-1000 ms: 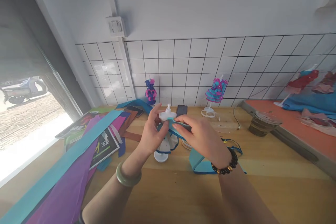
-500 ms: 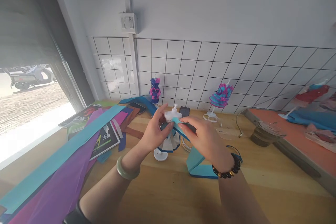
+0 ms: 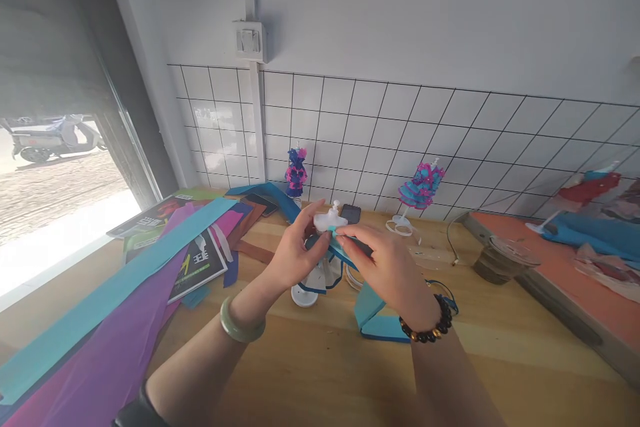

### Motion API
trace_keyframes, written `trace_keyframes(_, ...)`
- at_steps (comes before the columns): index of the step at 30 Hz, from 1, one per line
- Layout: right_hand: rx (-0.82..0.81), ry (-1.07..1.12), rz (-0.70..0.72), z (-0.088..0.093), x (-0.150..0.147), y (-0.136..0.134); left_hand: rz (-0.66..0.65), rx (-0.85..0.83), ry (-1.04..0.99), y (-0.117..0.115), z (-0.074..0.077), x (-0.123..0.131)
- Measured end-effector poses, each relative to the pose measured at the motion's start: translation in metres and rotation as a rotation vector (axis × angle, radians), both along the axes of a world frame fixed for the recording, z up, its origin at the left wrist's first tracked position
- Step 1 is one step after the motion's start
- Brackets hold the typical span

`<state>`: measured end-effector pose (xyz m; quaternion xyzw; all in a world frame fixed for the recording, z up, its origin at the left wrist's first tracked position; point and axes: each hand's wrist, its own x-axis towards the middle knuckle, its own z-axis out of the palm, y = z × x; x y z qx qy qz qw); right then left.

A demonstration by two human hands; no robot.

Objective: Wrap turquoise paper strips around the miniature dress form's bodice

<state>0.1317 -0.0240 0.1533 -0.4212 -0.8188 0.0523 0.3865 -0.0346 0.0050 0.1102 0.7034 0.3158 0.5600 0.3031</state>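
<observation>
A small white mannequin (image 3: 327, 221) on a round white stand (image 3: 303, 295) rises from the wooden table (image 3: 500, 347). My left hand (image 3: 293, 253) grips the mannequin's body from the left, fingers curled round it. My right hand (image 3: 387, 263) pinches a teal ribbon strip (image 3: 373, 310) against the mannequin's chest, and the strip trails down to the table in a fold. Dark blue edging runs round the mannequin's lower part.
Long teal and purple paper strips (image 3: 110, 320) and booklets (image 3: 197, 267) lie at left. Two dressed mini mannequins (image 3: 296, 173) (image 3: 423, 187) stand by the tiled wall, with a phone (image 3: 351, 213) behind my hands. A tape roll (image 3: 500, 260) and an orange tray (image 3: 575, 260) are at right.
The view has shifted left and slightly up. Both hands keep hold of the mannequin and ribbon; my right fingers have edged closer to the mannequin's chest.
</observation>
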Motion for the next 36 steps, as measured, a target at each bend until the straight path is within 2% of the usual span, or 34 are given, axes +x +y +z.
trace_keyframes(7,0.004,0.043,-0.064,-0.0019,-0.0011,0.0011,-0.024,-0.005,-0.004,-0.0018,0.0027,0.0017)
trace_keyframes(15,-0.020,0.038,-0.046,0.0033,0.0076,-0.0003,-0.091,-0.047,-0.063,-0.0003,-0.0002,0.0006)
trace_keyframes(22,-0.070,0.036,-0.033,0.0028,0.0054,-0.0031,-0.086,-0.028,-0.054,0.0019,-0.0014,0.0011)
trace_keyframes(29,-0.043,0.040,0.014,0.0031,0.0042,-0.0024,-0.066,-0.004,-0.018,0.0021,-0.0024,0.0018)
trace_keyframes(36,-0.037,0.103,-0.011,0.0020,0.0020,-0.0011,-0.083,-0.030,-0.033,0.0005,-0.0016,0.0024)
